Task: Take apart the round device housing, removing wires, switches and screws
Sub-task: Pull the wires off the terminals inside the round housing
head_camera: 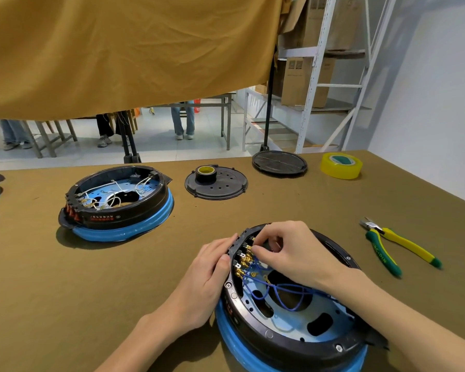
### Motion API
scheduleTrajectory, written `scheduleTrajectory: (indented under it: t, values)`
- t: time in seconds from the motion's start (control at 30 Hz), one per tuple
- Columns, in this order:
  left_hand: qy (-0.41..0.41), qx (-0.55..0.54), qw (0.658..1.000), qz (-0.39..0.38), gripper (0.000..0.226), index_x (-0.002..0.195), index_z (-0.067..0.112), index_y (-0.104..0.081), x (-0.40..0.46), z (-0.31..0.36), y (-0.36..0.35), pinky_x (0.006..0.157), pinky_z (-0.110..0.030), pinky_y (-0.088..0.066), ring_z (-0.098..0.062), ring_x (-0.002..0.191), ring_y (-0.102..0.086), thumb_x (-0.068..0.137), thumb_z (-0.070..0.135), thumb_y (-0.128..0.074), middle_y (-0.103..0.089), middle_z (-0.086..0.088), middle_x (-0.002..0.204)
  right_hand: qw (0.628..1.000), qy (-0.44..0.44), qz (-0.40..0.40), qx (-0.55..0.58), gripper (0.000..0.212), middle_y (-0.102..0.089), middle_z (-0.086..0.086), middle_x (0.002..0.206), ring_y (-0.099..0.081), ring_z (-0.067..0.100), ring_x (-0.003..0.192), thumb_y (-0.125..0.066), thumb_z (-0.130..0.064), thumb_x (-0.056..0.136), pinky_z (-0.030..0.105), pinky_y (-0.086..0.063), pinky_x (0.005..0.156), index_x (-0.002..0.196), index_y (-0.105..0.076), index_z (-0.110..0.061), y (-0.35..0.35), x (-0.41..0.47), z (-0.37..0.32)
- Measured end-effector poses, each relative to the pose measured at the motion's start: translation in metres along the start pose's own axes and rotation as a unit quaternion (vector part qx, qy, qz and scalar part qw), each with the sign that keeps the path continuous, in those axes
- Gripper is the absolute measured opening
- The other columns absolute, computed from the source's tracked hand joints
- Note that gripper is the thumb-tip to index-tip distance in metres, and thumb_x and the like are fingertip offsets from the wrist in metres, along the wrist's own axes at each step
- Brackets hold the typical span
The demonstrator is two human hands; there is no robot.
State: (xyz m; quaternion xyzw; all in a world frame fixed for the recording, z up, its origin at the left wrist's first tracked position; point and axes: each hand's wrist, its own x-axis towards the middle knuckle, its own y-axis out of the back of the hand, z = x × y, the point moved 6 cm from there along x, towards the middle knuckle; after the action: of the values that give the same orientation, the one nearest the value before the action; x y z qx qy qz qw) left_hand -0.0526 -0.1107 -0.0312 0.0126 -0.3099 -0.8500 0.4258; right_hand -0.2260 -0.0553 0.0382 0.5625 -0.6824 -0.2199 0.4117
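Observation:
A round black device housing on a blue ring lies open at the table's near edge. Inside it, blue wires run to brass terminals on a row of switches at its left rim. My left hand grips the outside of that rim beside the switches. My right hand reaches into the housing from the right, its fingertips pinching at a terminal near the top of the switch row. What sits between those fingertips is hidden.
A second open housing with white wires stands at the left. Behind lie a black cover with a tape roll on it, another black cover, and yellow tape. Yellow-green pliers lie to the right.

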Motion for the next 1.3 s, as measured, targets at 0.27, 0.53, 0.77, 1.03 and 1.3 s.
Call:
scheduleTrajectory:
  t: [0.27,0.53,0.77,1.03,1.3]
  values:
    - [0.010,-0.006,1.000,-0.008,0.069,0.156,0.039,-0.035,0.000,0.000,-0.001,0.114,-0.018,-0.028,0.013,0.141,-0.033,0.096,0.070,-0.020,-0.044,0.029,0.148,0.996,0.004,-0.064,-0.059,0.019,-0.052,-0.008,0.059,-0.046,0.008,0.055,-0.067,-0.042,0.094,0.036,-0.047,0.061,0.084,-0.069,-0.026,-0.008,0.007,-0.007]
    - [0.001,-0.004,1.000,-0.013,0.067,0.156,0.041,-0.034,0.001,-0.002,0.000,0.112,-0.015,-0.028,0.013,0.141,-0.032,0.097,0.070,-0.021,-0.043,0.032,0.147,0.996,0.047,-0.064,-0.030,0.021,-0.045,-0.007,0.057,-0.041,0.012,0.056,-0.065,-0.032,0.098,0.038,-0.045,0.064,0.083,-0.065,-0.018,-0.010,0.005,-0.010]
    - [-0.006,0.001,1.000,-0.014,0.061,0.155,0.043,-0.033,0.001,-0.004,0.000,0.106,-0.003,-0.026,0.012,0.142,-0.032,0.100,0.066,-0.021,-0.041,0.040,0.143,0.997,0.050,-0.067,-0.002,0.020,-0.041,-0.009,0.055,-0.039,0.011,0.055,-0.067,-0.029,0.098,0.030,-0.041,0.060,0.080,-0.064,-0.021,-0.010,0.004,-0.004]
    - [-0.002,-0.009,1.000,-0.009,0.061,0.156,0.038,-0.035,0.000,-0.004,-0.001,0.114,-0.019,-0.029,0.006,0.143,-0.035,0.102,0.061,-0.022,-0.046,0.030,0.146,0.997,0.041,-0.072,0.012,0.019,-0.044,-0.009,0.056,-0.041,0.009,0.056,-0.068,-0.028,0.096,0.019,-0.035,0.057,0.079,-0.065,-0.022,-0.009,0.005,0.000]
    - [0.001,-0.010,1.000,-0.016,0.063,0.157,0.039,-0.034,0.000,-0.001,0.000,0.111,-0.015,-0.028,0.009,0.143,-0.033,0.100,0.063,-0.022,-0.044,0.031,0.147,0.996,0.043,-0.079,0.018,0.018,-0.057,-0.001,0.065,-0.042,0.009,0.059,-0.069,-0.031,0.096,0.025,-0.037,0.059,0.079,-0.068,-0.024,-0.008,0.006,0.000]
